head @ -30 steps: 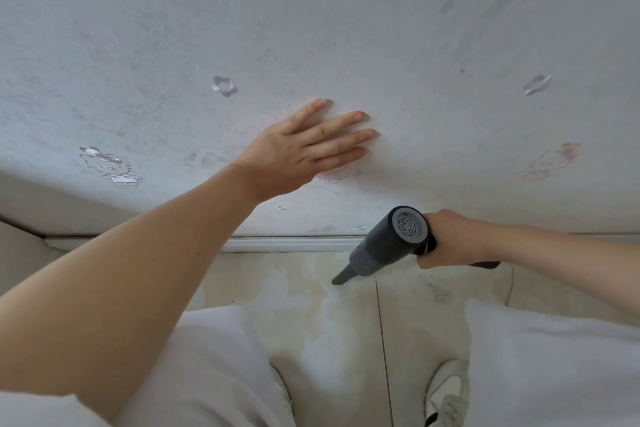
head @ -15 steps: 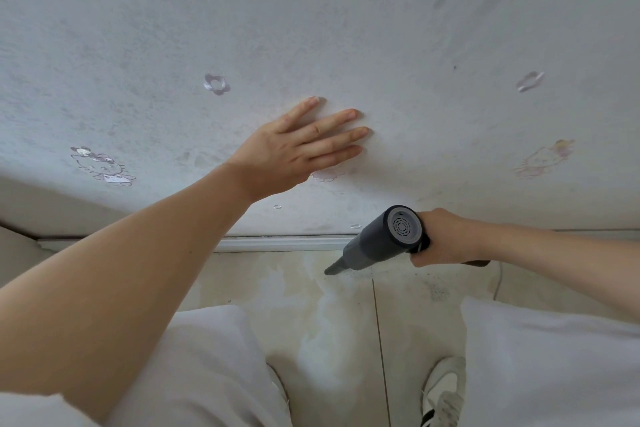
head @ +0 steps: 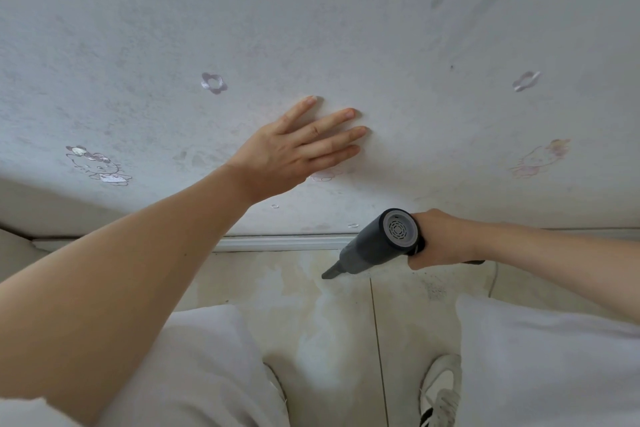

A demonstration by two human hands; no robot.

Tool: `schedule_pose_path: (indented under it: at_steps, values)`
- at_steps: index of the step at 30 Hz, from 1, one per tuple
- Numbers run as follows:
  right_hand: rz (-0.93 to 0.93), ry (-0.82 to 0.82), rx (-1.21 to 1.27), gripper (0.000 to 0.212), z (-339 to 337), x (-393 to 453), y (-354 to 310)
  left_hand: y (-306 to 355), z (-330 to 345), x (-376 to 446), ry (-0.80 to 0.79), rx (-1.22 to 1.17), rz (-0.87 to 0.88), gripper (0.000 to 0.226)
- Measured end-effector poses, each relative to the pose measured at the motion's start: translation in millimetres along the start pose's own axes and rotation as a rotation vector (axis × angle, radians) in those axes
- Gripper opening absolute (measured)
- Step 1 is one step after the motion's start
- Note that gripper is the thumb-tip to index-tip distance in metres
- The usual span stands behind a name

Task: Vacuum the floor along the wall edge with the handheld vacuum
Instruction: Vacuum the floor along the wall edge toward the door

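Observation:
My right hand (head: 440, 241) grips the handle of a dark grey handheld vacuum (head: 377, 243). Its narrow nozzle points down and to the left, the tip close over the pale tiled floor (head: 277, 291) just in front of the white baseboard (head: 277, 242). The round vented rear end of the vacuum faces me. My left hand (head: 298, 146) presses flat against the white wall (head: 346, 38), fingers straight and spread. The vacuum's handle is hidden inside my right fist.
The wall carries faded flower and cartoon-cat stickers. A dark smudge (head: 433, 291) marks the tile to the right of the nozzle, beside a tile joint. My white trouser legs (head: 540, 364) and a white shoe (head: 441, 392) fill the bottom.
The vacuum nozzle has slid a little to the left along the floor near the baseboard. My left hand has stayed flat on the wall.

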State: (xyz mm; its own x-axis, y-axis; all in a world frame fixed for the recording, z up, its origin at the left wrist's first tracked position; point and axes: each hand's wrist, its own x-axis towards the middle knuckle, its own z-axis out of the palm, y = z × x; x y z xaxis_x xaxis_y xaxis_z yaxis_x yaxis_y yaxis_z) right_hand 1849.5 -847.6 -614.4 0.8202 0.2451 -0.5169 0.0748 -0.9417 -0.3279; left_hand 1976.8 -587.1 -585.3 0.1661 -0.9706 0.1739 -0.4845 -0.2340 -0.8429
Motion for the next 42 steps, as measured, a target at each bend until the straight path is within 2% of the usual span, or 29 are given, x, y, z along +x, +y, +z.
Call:
schedule_pose_path:
  at_steps: [4, 8, 11, 18, 26, 29, 37, 42]
  values:
    - [0.021, -0.02, -0.019, 0.022, 0.9, -6.2, 3.1, 1.8, -1.8, 0.0, -0.01, 0.003, -0.007, 0.057]
    - [0.041, -0.031, -0.039, 0.034, 1.2, -14.4, 6.6, 2.2, -5.8, 0.9, -0.027, 0.014, -0.001, 0.06]
    - [0.035, -0.019, -0.075, 0.029, 0.5, -20.2, 9.1, 0.7, -8.2, 1.8, -0.038, -0.005, 0.009, 0.06]
    - [0.062, -0.02, -0.088, 0.039, -0.3, -33.7, 16.3, -3.6, -13.7, 7.4, -0.054, -0.006, 0.036, 0.061]
    - [0.096, 0.007, -0.018, 0.028, -0.4, -32.3, 29.0, -8.0, -18.7, 21.9, -0.04, 0.015, 0.039, 0.063]
    - [0.088, 0.01, 0.004, 0.03, -1.3, -31.4, 32.7, -6.9, -18.1, 29.9, -0.021, 0.021, 0.032, 0.062]
    - [0.118, 0.033, 0.025, 0.031, -3.3, -25.6, 41.1, -1.3, -7.8, 35.2, 0.031, 0.042, -0.01, 0.089]
    - [0.08, 0.057, 0.049, 0.017, -1.4, -16.4, 51.1, -0.2, 0.0, 35.3, 0.08, 0.11, -0.002, 0.087]
